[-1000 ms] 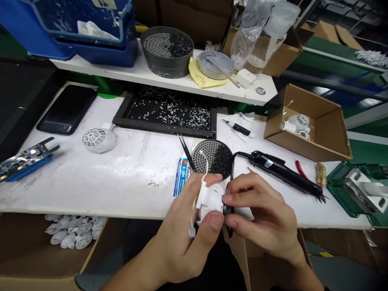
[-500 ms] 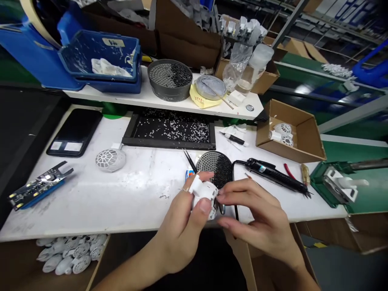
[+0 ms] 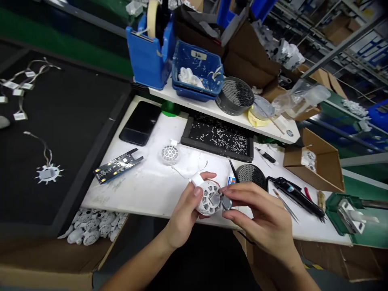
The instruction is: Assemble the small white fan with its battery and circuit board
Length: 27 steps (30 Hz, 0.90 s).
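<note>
The rectangular white worktop (image 3: 145, 198) is brightly lit, apparently from above, while the space beneath it is left in deep shadow. Little detail is shown in the flat black surface (image 3: 75, 105) at left. A pale sheen is caught on the round silvery metal disc (image 3: 226, 203). The background shelving is softened, the small white paper labels (image 3: 20, 116) cannot be read, and the top right corner is darkened.

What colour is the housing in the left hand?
The housing is white, with a ring of slots; the head view shows it best.
</note>
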Each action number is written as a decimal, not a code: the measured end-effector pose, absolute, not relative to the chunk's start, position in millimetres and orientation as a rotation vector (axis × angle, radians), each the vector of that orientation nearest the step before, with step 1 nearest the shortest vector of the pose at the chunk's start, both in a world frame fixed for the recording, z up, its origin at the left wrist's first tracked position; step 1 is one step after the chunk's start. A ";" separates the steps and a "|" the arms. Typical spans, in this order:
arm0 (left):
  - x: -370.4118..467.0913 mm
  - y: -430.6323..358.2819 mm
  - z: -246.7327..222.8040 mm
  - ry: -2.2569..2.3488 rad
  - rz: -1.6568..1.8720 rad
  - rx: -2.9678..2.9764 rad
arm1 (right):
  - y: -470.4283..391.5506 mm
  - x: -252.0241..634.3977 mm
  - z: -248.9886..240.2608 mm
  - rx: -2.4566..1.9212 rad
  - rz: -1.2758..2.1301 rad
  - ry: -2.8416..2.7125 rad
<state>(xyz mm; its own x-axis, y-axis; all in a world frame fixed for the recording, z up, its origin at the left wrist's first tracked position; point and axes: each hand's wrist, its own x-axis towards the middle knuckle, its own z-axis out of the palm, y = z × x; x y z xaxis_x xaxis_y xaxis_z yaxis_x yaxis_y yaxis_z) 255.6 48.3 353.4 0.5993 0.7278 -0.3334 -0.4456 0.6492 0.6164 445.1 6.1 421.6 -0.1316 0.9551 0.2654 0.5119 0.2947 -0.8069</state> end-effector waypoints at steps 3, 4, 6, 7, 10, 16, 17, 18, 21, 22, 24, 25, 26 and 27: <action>252.4 52.0 349.4 0.568 0.724 0.423 | 13.0 437.1 422.8 -1.306 0.729 -1.755; 252.0 53.0 349.4 0.563 0.731 0.409 | 14.5 435.1 423.3 -1.303 0.723 -1.758; 251.6 54.5 350.0 0.561 0.726 0.414 | 16.0 431.8 425.2 -1.304 0.683 -1.781; 251.6 54.9 350.2 0.567 0.714 0.431 | 16.2 430.7 426.7 -1.308 0.657 -1.801; 252.2 54.8 349.3 0.572 0.670 0.472 | 15.9 430.4 432.3 -1.319 0.594 -1.841; 244.6 51.2 347.5 0.586 0.764 0.379 | 22.5 440.1 418.6 -1.532 0.361 -1.804; 242.1 51.3 348.9 0.598 0.788 0.374 | 24.7 440.0 410.6 -1.599 0.299 -1.850; 240.0 51.8 350.9 0.609 0.809 0.374 | 26.8 439.1 402.2 -1.657 0.244 -1.900; 238.6 54.1 359.9 0.653 0.844 0.385 | 29.7 440.6 384.7 -1.766 0.196 -2.011; 240.2 54.8 363.2 0.672 0.848 0.385 | 28.6 446.8 383.9 -1.796 0.229 -2.015; 246.0 56.0 368.8 0.709 0.842 0.386 | 20.4 474.6 390.2 -1.853 0.294 -1.950; 249.8 56.5 370.9 0.724 0.833 0.395 | 12.0 496.5 396.0 -1.889 0.267 -1.881; 253.8 56.9 372.6 0.736 0.824 0.410 | 0.2 522.8 402.1 -1.939 0.205 -1.804; 257.8 57.4 374.0 0.746 0.814 0.428 | -14.9 551.9 407.1 -2.006 0.081 -1.720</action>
<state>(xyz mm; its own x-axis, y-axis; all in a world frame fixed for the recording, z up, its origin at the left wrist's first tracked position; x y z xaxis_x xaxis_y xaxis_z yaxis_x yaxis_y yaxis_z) 257.8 57.4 374.0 0.4583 0.7787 -0.4284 -0.4949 0.6240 0.6048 551.9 -14.9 407.1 0.2031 0.9420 0.2671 0.9128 -0.0834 -0.3998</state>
